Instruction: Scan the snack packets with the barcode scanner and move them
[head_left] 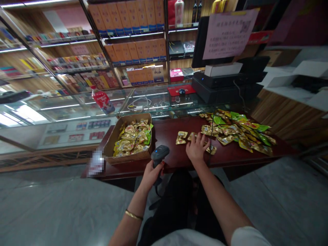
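My left hand (152,172) is wrapped round the grip of a black barcode scanner (160,152), its head tilted up over the table's front edge. My right hand (196,149) lies with fingers spread over small gold foil snack packets, touching them; parts of these are hidden under the fingers. One gold packet (181,137) lies apart, just left of that hand. To its right spreads a heap of gold and green packets (237,130). Left of the scanner, a cardboard box (151,136) holds many similar packets.
The dark red table (166,128) meets a glass display counter (153,97). A red-labelled bottle (103,99) stands on the counter, back left. A monitor with a pink notice (230,36) rises above a black cash drawer (217,89). A thin black cable (212,133) crosses the packets.
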Tool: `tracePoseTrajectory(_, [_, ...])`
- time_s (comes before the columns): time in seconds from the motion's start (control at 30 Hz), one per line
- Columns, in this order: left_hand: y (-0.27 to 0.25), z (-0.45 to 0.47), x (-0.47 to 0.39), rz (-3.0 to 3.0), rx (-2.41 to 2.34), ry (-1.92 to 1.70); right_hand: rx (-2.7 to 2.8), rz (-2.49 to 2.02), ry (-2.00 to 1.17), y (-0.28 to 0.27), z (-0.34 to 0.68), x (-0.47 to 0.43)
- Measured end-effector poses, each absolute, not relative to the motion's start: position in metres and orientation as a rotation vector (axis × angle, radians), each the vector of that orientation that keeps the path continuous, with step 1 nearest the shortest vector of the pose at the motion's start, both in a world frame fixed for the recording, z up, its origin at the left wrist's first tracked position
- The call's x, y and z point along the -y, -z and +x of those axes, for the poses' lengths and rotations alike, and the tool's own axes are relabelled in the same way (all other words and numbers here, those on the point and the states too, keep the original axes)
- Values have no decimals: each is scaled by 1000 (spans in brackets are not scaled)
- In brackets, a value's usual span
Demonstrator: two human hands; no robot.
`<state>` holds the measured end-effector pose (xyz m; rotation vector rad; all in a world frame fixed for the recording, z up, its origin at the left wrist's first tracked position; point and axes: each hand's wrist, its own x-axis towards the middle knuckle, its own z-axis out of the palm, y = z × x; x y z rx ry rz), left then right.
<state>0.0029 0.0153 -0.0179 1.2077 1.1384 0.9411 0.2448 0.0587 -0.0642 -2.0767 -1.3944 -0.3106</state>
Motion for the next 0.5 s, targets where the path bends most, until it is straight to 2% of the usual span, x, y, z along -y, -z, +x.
tracePoseTrajectory(0.17, [15,-1,-11,1244,-1154,-942,1793,-1879,191,67,250,-72])
tracePoseTrajectory(0.27, [12,-2,-10,1243,-1158,-941,1661,-1978,116,74,281,-85])
tracePoseTrajectory(0.4, [9,-6,-6,1269,-1171,-915,1556,-2045,244,72,322,-99])
tracePoseTrajectory(0.5, [8,-7,-6,1238,-1169,-927,1538,-2057,274,65,310,-104])
